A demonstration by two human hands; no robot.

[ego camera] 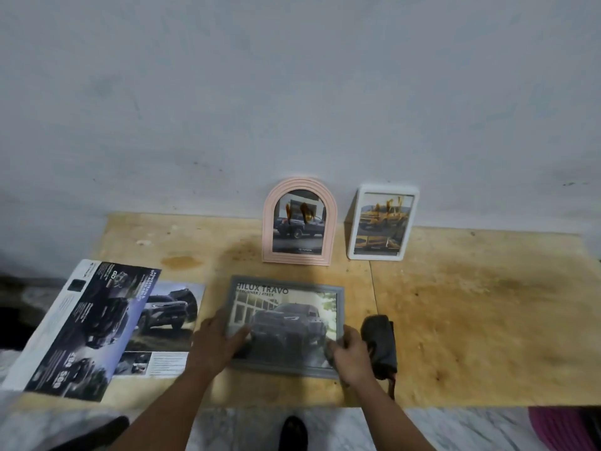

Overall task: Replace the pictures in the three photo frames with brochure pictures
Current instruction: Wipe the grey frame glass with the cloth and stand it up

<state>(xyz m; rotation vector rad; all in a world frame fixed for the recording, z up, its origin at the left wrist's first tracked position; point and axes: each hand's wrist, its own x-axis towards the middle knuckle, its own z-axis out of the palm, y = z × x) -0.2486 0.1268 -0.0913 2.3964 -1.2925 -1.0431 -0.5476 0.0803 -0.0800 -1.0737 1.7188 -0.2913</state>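
A grey rectangular photo frame lies flat on the wooden board, showing a truck picture with the words HILUX TRAVO. My left hand grips its left edge, thumb on the glass. My right hand holds its lower right corner. A pink arched frame with a dark truck picture leans upright against the wall. To its right a white rounded frame with a yellow vehicle picture leans there too. An open car brochure lies at the left.
A dark folded pouch with a strap lies just right of the grey frame. The wooden board has stains and a seam. A marble floor, a dark shoe and pink cloth show below the board's front edge.
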